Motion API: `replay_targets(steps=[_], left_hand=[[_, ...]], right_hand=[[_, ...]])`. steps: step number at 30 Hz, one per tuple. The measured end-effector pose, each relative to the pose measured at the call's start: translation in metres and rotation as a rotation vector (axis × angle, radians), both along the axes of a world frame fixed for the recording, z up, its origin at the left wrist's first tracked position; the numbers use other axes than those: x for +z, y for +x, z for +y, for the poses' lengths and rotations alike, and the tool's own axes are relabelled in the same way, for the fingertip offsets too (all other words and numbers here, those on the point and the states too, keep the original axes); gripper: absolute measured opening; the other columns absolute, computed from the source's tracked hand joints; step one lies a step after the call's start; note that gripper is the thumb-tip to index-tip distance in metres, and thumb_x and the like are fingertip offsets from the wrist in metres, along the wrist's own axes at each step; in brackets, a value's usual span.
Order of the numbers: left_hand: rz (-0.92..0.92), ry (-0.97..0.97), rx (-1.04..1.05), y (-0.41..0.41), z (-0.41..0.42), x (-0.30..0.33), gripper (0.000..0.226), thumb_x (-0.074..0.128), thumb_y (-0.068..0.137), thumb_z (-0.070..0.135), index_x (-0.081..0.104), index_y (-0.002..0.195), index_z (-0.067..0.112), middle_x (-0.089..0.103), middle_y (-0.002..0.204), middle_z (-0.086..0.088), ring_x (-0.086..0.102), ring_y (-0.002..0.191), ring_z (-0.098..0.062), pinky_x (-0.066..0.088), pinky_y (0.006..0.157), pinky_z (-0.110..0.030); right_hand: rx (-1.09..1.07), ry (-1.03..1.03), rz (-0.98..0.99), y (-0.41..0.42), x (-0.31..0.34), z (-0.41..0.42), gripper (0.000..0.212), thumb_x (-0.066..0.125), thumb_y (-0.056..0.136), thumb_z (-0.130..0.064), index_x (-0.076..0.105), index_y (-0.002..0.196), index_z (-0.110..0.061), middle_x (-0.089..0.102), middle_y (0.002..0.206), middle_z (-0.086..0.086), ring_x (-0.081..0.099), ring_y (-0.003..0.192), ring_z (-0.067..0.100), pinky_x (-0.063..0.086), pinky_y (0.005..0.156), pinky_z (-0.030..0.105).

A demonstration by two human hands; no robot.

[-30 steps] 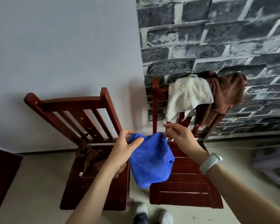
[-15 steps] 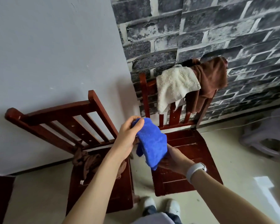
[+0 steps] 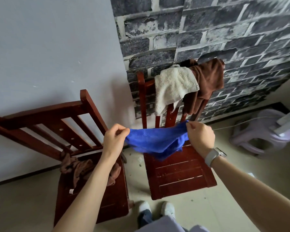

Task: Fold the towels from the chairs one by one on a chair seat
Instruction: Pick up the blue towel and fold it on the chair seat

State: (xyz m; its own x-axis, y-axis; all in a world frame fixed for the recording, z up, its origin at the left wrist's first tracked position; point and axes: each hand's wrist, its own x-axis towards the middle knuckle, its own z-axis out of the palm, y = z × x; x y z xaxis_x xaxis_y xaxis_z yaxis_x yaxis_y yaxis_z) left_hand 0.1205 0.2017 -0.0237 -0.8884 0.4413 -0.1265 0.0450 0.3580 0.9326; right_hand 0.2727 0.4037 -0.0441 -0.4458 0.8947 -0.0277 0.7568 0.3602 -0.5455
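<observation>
Bright blue soft microfibre towel (image 3: 155, 144) stretched in the air just above the rear of the slatted seat of the right dark red wooden chair (image 3: 179, 174), long axis running left to right, lower edge sagging toward the seat. Pinched at its left end by the left hand (image 3: 115, 139) and at its right end by the right hand (image 3: 200, 137), both equally near, fingers curled on the cloth. Half a second ago hanging bunched from the left hand with the right hand below it; now spread between both.
</observation>
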Motion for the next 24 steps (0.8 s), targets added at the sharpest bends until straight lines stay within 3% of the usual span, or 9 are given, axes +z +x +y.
replay_targets(steps=[3, 7, 11, 13, 16, 18, 20, 22, 24], left_hand=[[-0.024, -0.013, -0.018, -0.001, 0.009, -0.004, 0.015, 0.06, 0.081, 0.008, 0.057, 0.067, 0.005, 0.056, 0.063, 0.001, 0.05, 0.062, -0.01, 0.039, 0.059, -0.016], [0.089, -0.146, -0.168, -0.001, 0.018, -0.009, 0.016, 0.053, 0.088, 0.019, 0.051, 0.075, 0.012, 0.056, 0.069, 0.002, 0.051, 0.067, -0.014, 0.038, 0.062, -0.027], [0.216, -0.258, -0.351, 0.002, 0.02, -0.011, 0.021, 0.046, 0.092, 0.032, 0.038, 0.073, 0.033, 0.053, 0.07, 0.011, 0.051, 0.067, -0.002, 0.034, 0.057, -0.017], [0.246, -0.255, -0.409, 0.003, 0.018, -0.011, 0.021, 0.046, 0.092, 0.034, 0.037, 0.074, 0.034, 0.053, 0.067, 0.01, 0.052, 0.065, -0.003, 0.036, 0.057, -0.018], [0.302, -0.199, -0.537, 0.011, 0.016, -0.014, 0.024, 0.05, 0.091, 0.03, 0.037, 0.071, 0.038, 0.05, 0.062, 0.01, 0.05, 0.062, 0.0, 0.037, 0.057, -0.013], [0.332, -0.206, -0.609, 0.016, 0.015, -0.016, 0.026, 0.054, 0.088, 0.028, 0.039, 0.07, 0.039, 0.049, 0.061, 0.012, 0.049, 0.061, 0.001, 0.036, 0.056, -0.013], [0.287, -0.238, -0.657, 0.019, 0.013, -0.022, 0.024, 0.059, 0.086, 0.027, 0.046, 0.069, 0.037, 0.053, 0.064, 0.014, 0.05, 0.061, 0.001, 0.037, 0.059, -0.014], [0.203, -0.276, -0.672, 0.023, 0.008, -0.027, 0.011, 0.06, 0.086, 0.025, 0.059, 0.075, 0.029, 0.059, 0.073, 0.014, 0.055, 0.069, 0.001, 0.043, 0.068, -0.021], [0.17, -0.296, -0.621, 0.024, 0.005, -0.03, 0.012, 0.059, 0.087, 0.024, 0.063, 0.098, 0.02, 0.064, 0.097, 0.008, 0.059, 0.089, -0.006, 0.048, 0.082, -0.027]], right_hand=[[0.005, -0.089, 0.266, -0.001, 0.01, 0.02, 0.022, 0.044, 0.094, -0.018, 0.06, 0.099, -0.003, 0.064, 0.095, 0.022, 0.059, 0.092, 0.039, 0.039, 0.07, 0.032], [-0.222, -0.439, 0.59, -0.005, 0.016, 0.035, 0.02, 0.039, 0.096, -0.02, 0.055, 0.098, -0.007, 0.058, 0.108, 0.027, 0.056, 0.102, 0.038, 0.05, 0.085, 0.054], [-0.384, -0.725, 0.782, -0.008, 0.021, 0.039, 0.022, 0.041, 0.094, -0.014, 0.054, 0.077, -0.012, 0.058, 0.082, 0.018, 0.057, 0.075, 0.026, 0.052, 0.056, 0.029], [-0.428, -0.952, 0.927, -0.01, 0.023, 0.044, 0.018, 0.042, 0.093, -0.005, 0.051, 0.077, -0.006, 0.051, 0.076, 0.017, 0.052, 0.072, 0.024, 0.047, 0.058, 0.029], [-0.331, -1.229, 0.899, -0.013, 0.028, 0.039, 0.015, 0.042, 0.091, 0.0, 0.052, 0.08, -0.003, 0.047, 0.076, 0.015, 0.05, 0.072, 0.02, 0.042, 0.066, 0.028], [-0.22, -1.185, 0.749, -0.016, 0.025, 0.028, 0.014, 0.041, 0.091, 0.002, 0.054, 0.087, -0.001, 0.047, 0.075, 0.014, 0.049, 0.07, 0.021, 0.042, 0.063, 0.029], [-0.014, -0.857, 0.507, -0.017, 0.024, 0.018, 0.018, 0.04, 0.091, 0.002, 0.056, 0.088, -0.007, 0.05, 0.075, 0.012, 0.049, 0.07, 0.019, 0.042, 0.065, 0.032], [0.255, -0.47, 0.329, -0.016, 0.031, 0.012, 0.02, 0.043, 0.09, 0.001, 0.057, 0.09, -0.014, 0.054, 0.073, -0.001, 0.049, 0.071, 0.009, 0.042, 0.07, 0.017], [0.561, -0.341, 0.201, -0.016, 0.039, 0.005, 0.02, 0.048, 0.089, 0.001, 0.061, 0.093, -0.014, 0.058, 0.075, -0.008, 0.051, 0.073, 0.002, 0.038, 0.067, 0.004]])
